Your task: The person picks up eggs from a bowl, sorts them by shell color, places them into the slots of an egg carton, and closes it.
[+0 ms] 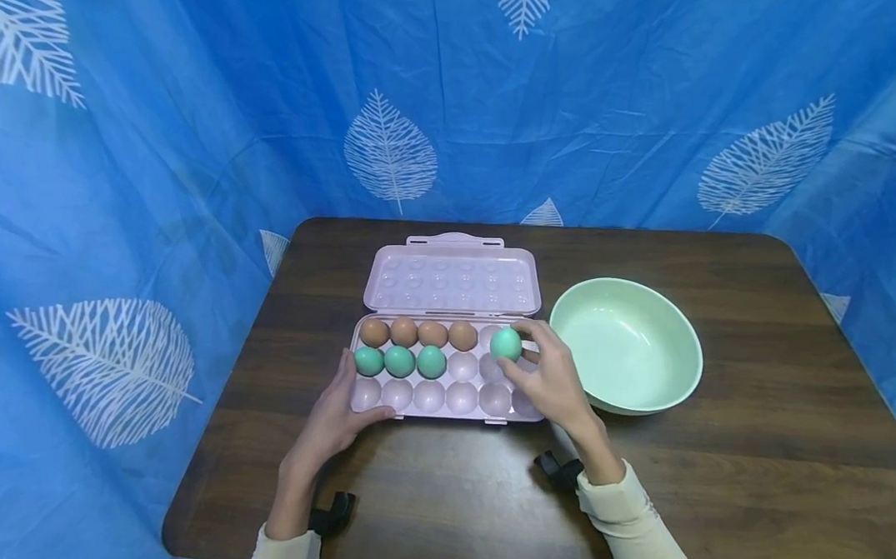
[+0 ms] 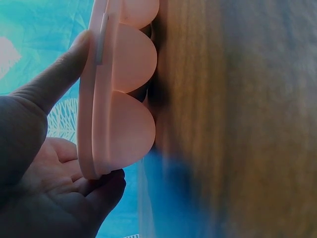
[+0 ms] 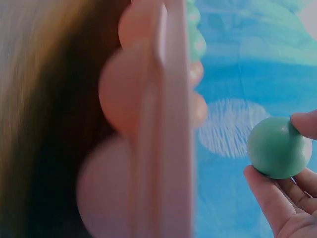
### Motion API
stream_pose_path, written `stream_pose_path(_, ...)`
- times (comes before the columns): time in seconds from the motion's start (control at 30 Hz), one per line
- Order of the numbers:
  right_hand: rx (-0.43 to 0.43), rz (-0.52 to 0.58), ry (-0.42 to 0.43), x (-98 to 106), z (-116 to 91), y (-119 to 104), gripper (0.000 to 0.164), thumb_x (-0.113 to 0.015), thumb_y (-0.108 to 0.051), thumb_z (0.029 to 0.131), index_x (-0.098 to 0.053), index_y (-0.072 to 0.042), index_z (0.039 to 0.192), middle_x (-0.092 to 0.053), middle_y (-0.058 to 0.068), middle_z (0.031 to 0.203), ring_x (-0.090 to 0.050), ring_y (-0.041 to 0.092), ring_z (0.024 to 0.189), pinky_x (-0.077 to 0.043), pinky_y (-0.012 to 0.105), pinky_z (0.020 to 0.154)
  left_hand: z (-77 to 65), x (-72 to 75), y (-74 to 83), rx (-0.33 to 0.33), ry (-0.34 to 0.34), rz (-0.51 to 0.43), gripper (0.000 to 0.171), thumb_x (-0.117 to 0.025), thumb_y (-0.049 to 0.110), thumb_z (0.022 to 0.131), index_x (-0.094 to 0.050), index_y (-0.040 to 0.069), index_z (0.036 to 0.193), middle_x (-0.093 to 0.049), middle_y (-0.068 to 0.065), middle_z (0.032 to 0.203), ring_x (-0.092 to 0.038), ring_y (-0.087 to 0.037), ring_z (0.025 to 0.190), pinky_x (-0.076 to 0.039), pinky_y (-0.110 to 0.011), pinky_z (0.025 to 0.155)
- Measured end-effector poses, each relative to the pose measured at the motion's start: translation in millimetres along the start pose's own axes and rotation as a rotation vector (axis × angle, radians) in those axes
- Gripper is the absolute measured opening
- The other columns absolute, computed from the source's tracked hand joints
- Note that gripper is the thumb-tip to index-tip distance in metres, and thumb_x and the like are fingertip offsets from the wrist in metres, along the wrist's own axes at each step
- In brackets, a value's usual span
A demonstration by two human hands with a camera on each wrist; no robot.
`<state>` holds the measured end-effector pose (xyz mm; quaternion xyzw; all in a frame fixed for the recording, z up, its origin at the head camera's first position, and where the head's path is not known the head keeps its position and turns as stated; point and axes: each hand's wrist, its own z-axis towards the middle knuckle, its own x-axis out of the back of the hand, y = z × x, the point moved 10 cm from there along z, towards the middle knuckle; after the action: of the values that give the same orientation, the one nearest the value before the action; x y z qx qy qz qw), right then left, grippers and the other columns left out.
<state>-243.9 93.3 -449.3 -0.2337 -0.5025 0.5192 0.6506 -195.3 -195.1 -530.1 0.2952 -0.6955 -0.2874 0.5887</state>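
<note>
An egg carton point(image 1: 464, 395) in pale pink plastic lies with its lid point(image 1: 451, 279) folded back. Several brown eggs point(image 1: 404, 332) fill part of its back row, and three green eggs point(image 1: 400, 362) sit in the middle row from the left. My left hand point(image 1: 337, 413) grips the carton's left end; in the left wrist view the thumb point(image 2: 67, 64) presses the rim and the fingers curl at the end. Between thumb and fingers, my right hand point(image 1: 553, 375) pinches another green egg point(image 3: 279, 148), held above the right part of the carton.
A light green bowl point(image 1: 631, 346) stands on the brown wooden table point(image 1: 762, 432), just right of the carton. Blue cloth point(image 1: 487, 144) with white leaf prints hangs behind the table and at both sides.
</note>
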Motion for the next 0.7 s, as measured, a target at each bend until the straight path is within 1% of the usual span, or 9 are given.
stream_pose_path(0.1,-0.008,0.019,-0.037,-18.2,0.5,2.5,0.039,-0.079,0.004,0.078,-0.062,0.003,0.113,-0.059,0.015,0.111,-0.063,0.033,0.106,-0.057,0.038,0.08,0.1,0.2,0.6,-0.005,0.003,-0.009,0.121,-0.083,0.044,0.077,-0.001,0.006,0.158,-0.001,-0.019,0.164,-0.01,-0.04,0.148,-0.019,-0.057,0.113)
stream_pose_path(0.23,-0.004,0.043,-0.078,-40.6,0.1,5.1,0.037,-0.079,0.005,0.077,-0.061,0.003,0.109,-0.061,0.014,0.108,-0.063,0.031,0.105,-0.055,0.037,0.086,0.1,0.3,0.3,-0.004,0.005,-0.008,0.121,-0.083,0.043,0.078,0.0,0.006,0.158,-0.001,-0.019,0.164,-0.01,-0.041,0.148,-0.019,-0.058,0.113)
stream_pose_path(0.3,0.007,0.035,-0.084,-49.4,-0.6,5.2,0.037,-0.08,0.005,0.076,-0.062,0.003,0.108,-0.062,0.014,0.105,-0.064,0.03,0.104,-0.054,0.036,0.089,0.1,0.5,0.0,-0.006,0.007,-0.004,0.122,-0.083,0.043,0.078,0.0,0.006,0.158,-0.001,-0.019,0.164,-0.01,-0.041,0.147,-0.019,-0.058,0.113)
stream_pose_path(0.43,0.018,-0.06,-0.063,-60.7,-2.2,4.5,0.039,-0.084,0.0,0.073,-0.062,0.003,0.106,-0.064,0.013,0.101,-0.067,0.028,0.099,-0.054,0.038,0.089,0.2,0.4,0.6,-0.016,0.009,-0.009,0.121,-0.083,0.042,0.077,0.0,0.007,0.158,-0.002,-0.018,0.164,-0.011,-0.04,0.148,-0.02,-0.057,0.113)
stream_pose_path(0.53,0.003,-0.14,-0.039,-65.0,-2.9,5.5,0.041,-0.085,-0.002,0.071,-0.062,0.001,0.105,-0.065,0.012,0.1,-0.068,0.028,0.097,-0.053,0.042,0.088,0.3,0.2,0.7,-0.019,0.009,-0.014,0.121,-0.084,0.042,0.077,-0.001,0.006,0.158,-0.002,-0.018,0.164,-0.011,-0.04,0.148,-0.02,-0.057,0.113)
stream_pose_path(0.7,-0.03,-0.207,-0.016,-70.1,-3.2,10.9,0.04,-0.085,-0.002,0.07,-0.062,-0.001,0.104,-0.066,0.011,0.097,-0.066,0.026,0.092,-0.052,0.043,0.082,0.4,0.6,-0.3,-0.02,0.014,-0.014,0.121,-0.084,0.042,0.077,-0.001,0.007,0.158,-0.002,-0.019,0.164,-0.011,-0.04,0.148,-0.02,-0.058,0.113)
